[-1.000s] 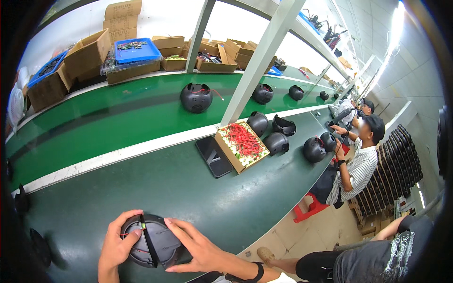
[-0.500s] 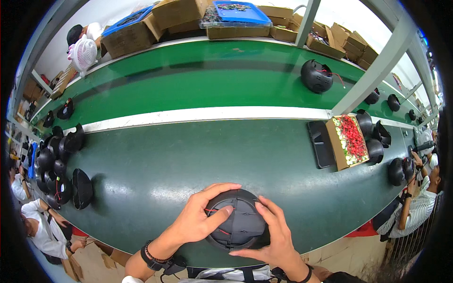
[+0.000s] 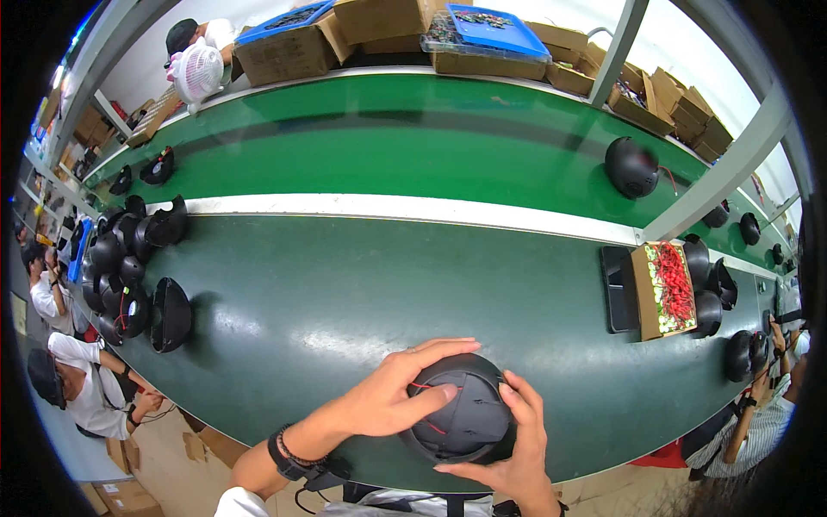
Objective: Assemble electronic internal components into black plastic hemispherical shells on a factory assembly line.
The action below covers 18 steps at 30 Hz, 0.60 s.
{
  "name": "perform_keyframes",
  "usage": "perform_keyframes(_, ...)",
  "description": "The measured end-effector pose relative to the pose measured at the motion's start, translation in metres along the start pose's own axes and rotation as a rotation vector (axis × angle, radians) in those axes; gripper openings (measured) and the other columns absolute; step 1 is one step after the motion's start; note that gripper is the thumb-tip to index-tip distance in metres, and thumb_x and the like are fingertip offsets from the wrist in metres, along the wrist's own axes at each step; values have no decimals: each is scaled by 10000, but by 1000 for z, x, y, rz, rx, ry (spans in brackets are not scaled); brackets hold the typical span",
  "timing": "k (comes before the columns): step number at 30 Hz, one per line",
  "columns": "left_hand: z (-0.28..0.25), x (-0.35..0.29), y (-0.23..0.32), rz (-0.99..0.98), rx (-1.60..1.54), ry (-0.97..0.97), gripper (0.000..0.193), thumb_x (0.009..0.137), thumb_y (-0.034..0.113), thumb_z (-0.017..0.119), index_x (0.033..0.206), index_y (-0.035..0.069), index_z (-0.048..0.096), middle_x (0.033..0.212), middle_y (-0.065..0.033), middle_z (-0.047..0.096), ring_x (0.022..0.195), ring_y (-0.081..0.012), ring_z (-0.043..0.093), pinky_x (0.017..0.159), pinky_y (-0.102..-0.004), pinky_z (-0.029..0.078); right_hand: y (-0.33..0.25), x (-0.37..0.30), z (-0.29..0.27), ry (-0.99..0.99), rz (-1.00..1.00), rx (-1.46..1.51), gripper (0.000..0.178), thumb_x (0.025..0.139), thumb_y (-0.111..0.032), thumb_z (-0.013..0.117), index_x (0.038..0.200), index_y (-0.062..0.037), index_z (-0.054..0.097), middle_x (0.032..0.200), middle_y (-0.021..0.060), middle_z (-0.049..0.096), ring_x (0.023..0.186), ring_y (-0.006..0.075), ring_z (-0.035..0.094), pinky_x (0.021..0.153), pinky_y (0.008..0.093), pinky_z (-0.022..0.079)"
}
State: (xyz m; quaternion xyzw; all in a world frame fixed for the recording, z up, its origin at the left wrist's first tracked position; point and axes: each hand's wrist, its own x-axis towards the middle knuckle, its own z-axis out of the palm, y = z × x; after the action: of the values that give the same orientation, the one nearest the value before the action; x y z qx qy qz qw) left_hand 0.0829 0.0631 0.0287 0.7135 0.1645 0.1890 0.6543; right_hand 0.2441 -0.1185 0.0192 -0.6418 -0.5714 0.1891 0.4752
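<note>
Head-worn fisheye view, facing down and forward, hands point(image 3: 388, 398) close, bench point(image 3: 284, 280) beyond, rim perhaps blurred

Left hand point(image 3: 398, 392) bare, dark beaded bracelet point(image 3: 287, 455) at wrist, white sleeve point(image 3: 241, 503) further up. Right hand point(image 3: 519, 435) bare too, dark wristband point(image 3: 563, 510) partly visible from here.

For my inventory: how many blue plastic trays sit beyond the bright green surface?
2: left, one blue plastic tray on a brown cardboard box; farther right, a second tray over clear plastic. Others may be hidden.

Black casing point(image 3: 476, 412), apparently striped shirt point(image 3: 755, 441)
</note>
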Motion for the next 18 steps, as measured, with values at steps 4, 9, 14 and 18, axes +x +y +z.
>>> perform_keyframes(4, -22, 8, -9, -225, -370, -202, 579, 1027, 168, 600, 1575, 36, 466, 1526, -143, 568, 1407, -243, 521, 1159, -385, 428, 6, 5, -1, -28, -28, 45, 1151, 545, -357, 1056, 1492, -48, 480, 1502, 286, 464, 1365, 439, 534, 1109, 524, 501)
perform_keyframes(9, -12, 8, 1, -121, -236, -152, 476, 1033, 143, 597, 1493, 29, 549, 1399, -121, 644, 1265, -192, 594, 1085, -353, 469, -3, 5, 0, -5, -29, 29, 1149, 547, -347, 1055, 1492, -35, 482, 1506, 294, 467, 1367, 442, 539, 1120, 523, 494)
perform_keyframes(14, -25, 15, -15, -58, -241, 3, 466, 976, 103, 575, 1434, 25, 602, 1361, -100, 654, 1246, -199, 604, 1076, -354, 482, -6, 2, 10, 34, 7, -206, 1257, 680, -324, 1003, 1646, -54, 245, 1620, 317, 331, 1463, 452, 439, 1154, 522, 443)
perform_keyframes(18, -65, 46, -15, -70, -196, 408, 441, 972, 151, 568, 1386, 17, 633, 1219, -65, 682, 1097, -136, 620, 982, -310, 511, -5, 2, 23, 165, 166, -164, 1078, 817, -295, 883, 1614, 51, 245, 1635, 329, 294, 1523, 497, 286, 1261, 511, 269)
